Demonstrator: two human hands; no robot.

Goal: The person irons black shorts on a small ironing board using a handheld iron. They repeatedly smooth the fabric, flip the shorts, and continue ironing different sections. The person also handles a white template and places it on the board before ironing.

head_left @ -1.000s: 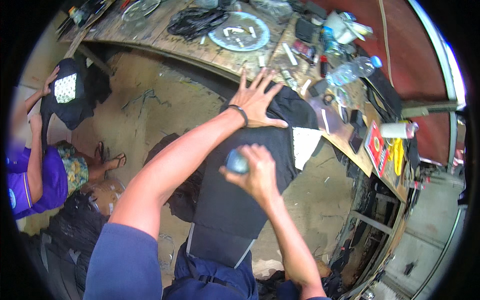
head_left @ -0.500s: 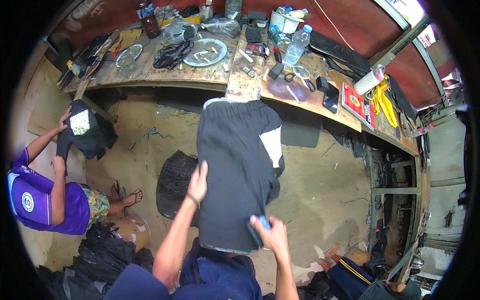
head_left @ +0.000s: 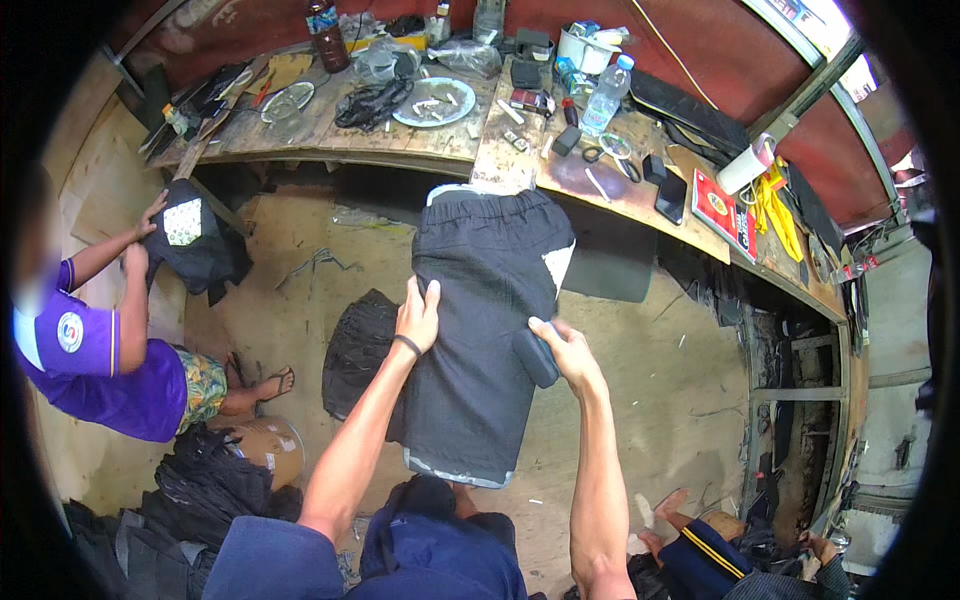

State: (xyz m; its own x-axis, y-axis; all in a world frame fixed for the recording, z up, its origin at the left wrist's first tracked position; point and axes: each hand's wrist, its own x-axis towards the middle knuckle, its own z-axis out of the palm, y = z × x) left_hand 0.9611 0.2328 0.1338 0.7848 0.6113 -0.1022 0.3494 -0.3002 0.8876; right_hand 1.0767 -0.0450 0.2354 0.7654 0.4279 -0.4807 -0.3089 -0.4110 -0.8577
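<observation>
Left hand [head_left: 418,318] flat, fingers spread, pinning black shorts [head_left: 485,330] hung off surface [head_left: 500,150] edge — right hand [head_left: 568,352] fingers clasp dark brush [head_left: 535,356], probably.

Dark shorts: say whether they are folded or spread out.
Spread out: the dark shorts lie flat, waistband to hem, under the left hand.

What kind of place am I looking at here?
Probably a small garment workshop: a cluttered wooden workbench with scissors and tools, dark shorts spread under the left hand and right hand, and piles of dark clothes.
</observation>
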